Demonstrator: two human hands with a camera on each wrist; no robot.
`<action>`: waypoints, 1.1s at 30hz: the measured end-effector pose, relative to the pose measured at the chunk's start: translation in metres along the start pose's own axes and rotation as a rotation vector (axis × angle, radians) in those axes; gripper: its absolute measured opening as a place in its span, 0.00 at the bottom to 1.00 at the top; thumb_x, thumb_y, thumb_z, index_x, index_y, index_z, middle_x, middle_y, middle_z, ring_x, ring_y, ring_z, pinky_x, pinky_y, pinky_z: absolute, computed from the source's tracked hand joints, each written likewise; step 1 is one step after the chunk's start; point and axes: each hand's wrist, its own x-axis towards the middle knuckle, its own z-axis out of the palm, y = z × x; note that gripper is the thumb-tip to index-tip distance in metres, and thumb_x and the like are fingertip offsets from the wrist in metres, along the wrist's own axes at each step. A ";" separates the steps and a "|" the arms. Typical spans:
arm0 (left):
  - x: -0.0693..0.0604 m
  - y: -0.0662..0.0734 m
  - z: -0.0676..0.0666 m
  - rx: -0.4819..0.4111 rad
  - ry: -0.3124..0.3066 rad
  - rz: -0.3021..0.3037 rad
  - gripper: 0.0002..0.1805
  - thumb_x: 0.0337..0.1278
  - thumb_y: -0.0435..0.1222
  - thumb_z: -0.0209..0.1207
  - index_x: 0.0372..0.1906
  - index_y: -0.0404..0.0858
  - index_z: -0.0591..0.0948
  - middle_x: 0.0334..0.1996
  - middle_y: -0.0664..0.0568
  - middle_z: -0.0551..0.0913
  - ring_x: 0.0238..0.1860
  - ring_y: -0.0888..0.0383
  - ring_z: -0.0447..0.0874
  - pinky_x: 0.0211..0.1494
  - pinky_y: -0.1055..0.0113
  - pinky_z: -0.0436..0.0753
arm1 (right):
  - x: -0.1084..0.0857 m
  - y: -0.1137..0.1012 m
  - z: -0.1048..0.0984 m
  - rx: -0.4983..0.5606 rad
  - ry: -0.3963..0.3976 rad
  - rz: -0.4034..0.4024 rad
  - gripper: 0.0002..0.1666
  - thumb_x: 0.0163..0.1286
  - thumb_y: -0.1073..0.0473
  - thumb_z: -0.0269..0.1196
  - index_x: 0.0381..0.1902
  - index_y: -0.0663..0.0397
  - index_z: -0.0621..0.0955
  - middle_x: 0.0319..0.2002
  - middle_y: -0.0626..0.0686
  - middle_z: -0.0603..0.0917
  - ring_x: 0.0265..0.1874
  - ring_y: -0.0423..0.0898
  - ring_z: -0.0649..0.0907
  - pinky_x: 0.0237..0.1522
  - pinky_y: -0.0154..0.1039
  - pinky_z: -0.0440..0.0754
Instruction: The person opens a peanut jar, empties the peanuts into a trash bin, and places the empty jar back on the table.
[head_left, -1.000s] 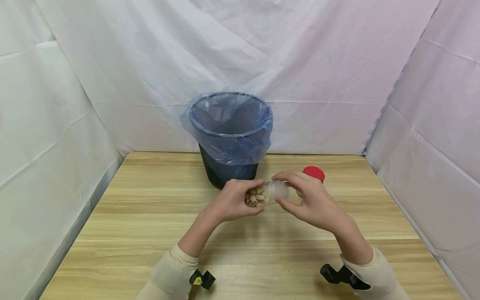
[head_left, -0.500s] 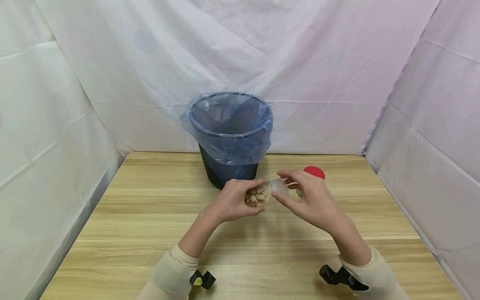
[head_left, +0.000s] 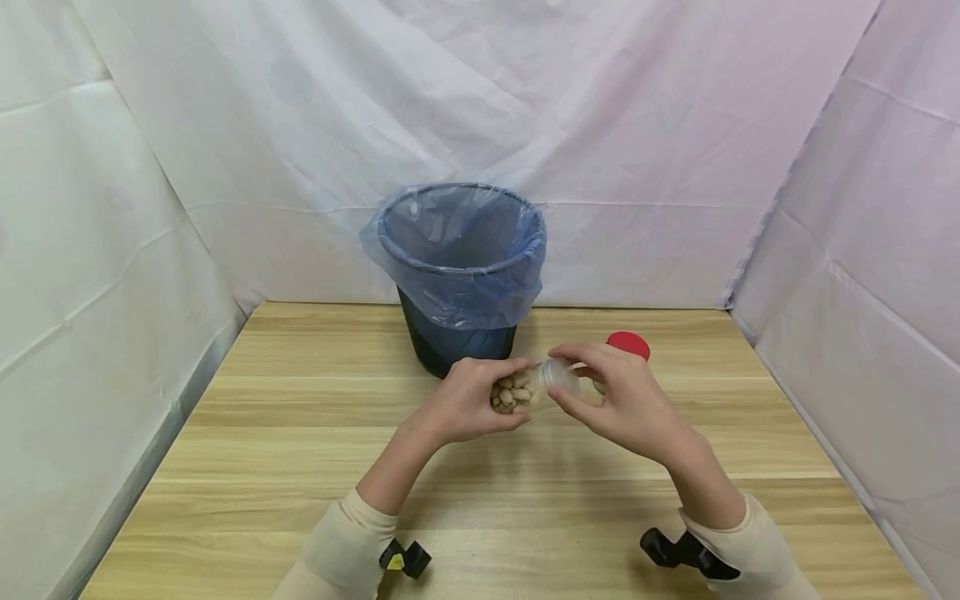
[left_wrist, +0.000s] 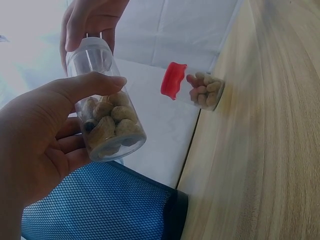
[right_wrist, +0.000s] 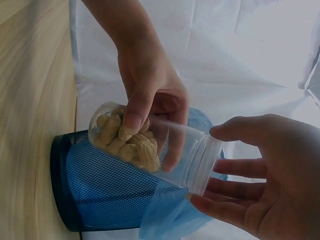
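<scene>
A clear plastic jar [right_wrist: 187, 147] of peanuts in their shells [right_wrist: 147, 154] is held tilted above the table. My left hand [head_left: 467, 404] grips its body, thumb on one side and fingers on the other. At the other end is a translucent whitish lid [right_wrist: 204, 165]. My right hand [head_left: 628, 408] has its thumb and fingertips around the lid's rim, pinching it. Behind the right hand stands a second clear jar [left_wrist: 206, 90] with peanuts inside and a red lid [head_left: 628, 344]; the hand partly hides it in the head view.
A dark blue mesh waste bin [head_left: 457, 337] with a blue plastic liner [head_left: 480, 300] over its rim stands just beyond the hands. White cloth [head_left: 637, 167] hangs behind and on both sides of the wooden table [head_left: 300, 467].
The right fingers loosened and shifted slightly at the lid half a second ago, and now they are back around its rim. The left hand and the jar have stayed in place.
</scene>
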 end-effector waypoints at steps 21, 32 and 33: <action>0.001 0.001 -0.001 0.009 -0.003 0.006 0.36 0.54 0.42 0.81 0.68 0.38 0.84 0.54 0.50 0.92 0.44 0.60 0.89 0.48 0.66 0.87 | -0.001 -0.004 -0.002 -0.012 -0.004 0.094 0.31 0.70 0.48 0.77 0.66 0.53 0.83 0.60 0.50 0.89 0.50 0.45 0.91 0.53 0.47 0.92; 0.001 0.002 -0.001 0.013 -0.017 -0.010 0.36 0.55 0.42 0.81 0.69 0.39 0.84 0.54 0.51 0.92 0.44 0.61 0.88 0.49 0.66 0.87 | -0.001 -0.006 -0.002 0.006 -0.020 0.172 0.27 0.71 0.48 0.76 0.62 0.53 0.86 0.53 0.50 0.91 0.43 0.42 0.92 0.49 0.45 0.93; 0.001 0.002 -0.001 0.012 -0.018 -0.010 0.36 0.55 0.42 0.81 0.69 0.39 0.84 0.54 0.51 0.92 0.45 0.61 0.88 0.49 0.66 0.87 | -0.001 -0.006 -0.002 0.006 -0.023 0.167 0.26 0.70 0.49 0.77 0.62 0.53 0.86 0.53 0.50 0.91 0.43 0.42 0.92 0.49 0.45 0.93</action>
